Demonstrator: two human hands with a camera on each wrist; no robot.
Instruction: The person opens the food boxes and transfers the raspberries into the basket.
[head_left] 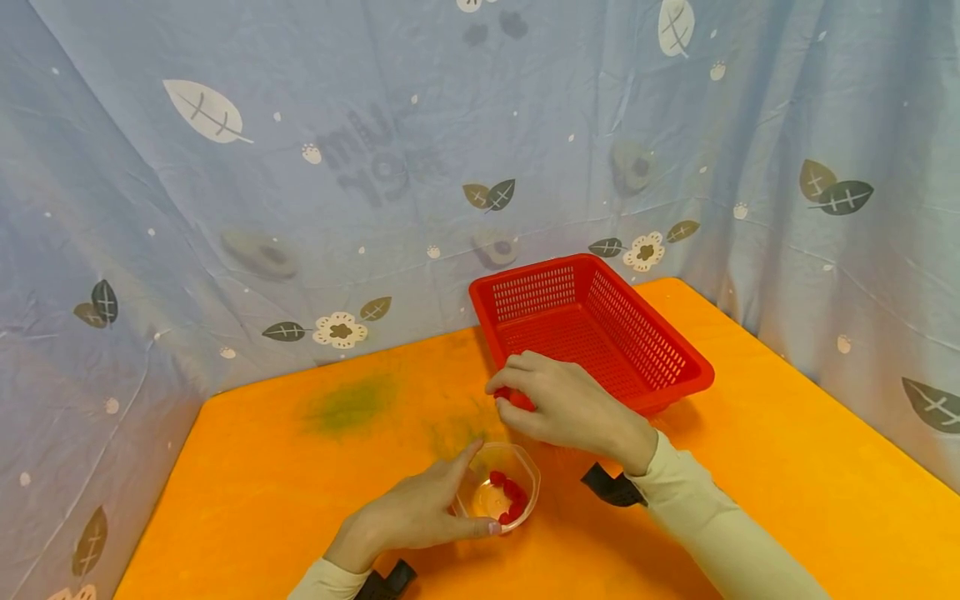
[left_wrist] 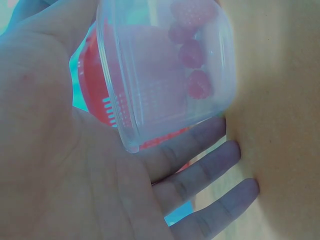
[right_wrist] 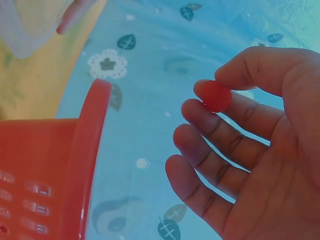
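Observation:
Between thumb and fingertips, my right hand (head_left: 558,407) pinches a raspberry (right_wrist: 217,96), just in front of the basket's near rim. My left hand (head_left: 420,508) curves around a clear plastic container (head_left: 487,457), thumb on the near side and a finger along the far side. Several raspberries (head_left: 512,493) lie inside it, gathered toward its right side; the left wrist view shows them through the wall (left_wrist: 197,84). In that view the other fingers (left_wrist: 215,200) stretch out below the container, their tips by the table surface.
A red perforated plastic basket (head_left: 678,396) stands behind my right hand on the orange table (head_left: 285,475). Part of its floor is hidden by that hand. A patterned blue curtain (head_left: 420,125) hangs around the table's back and sides. Dark straps (head_left: 615,486) sit by both wrists.

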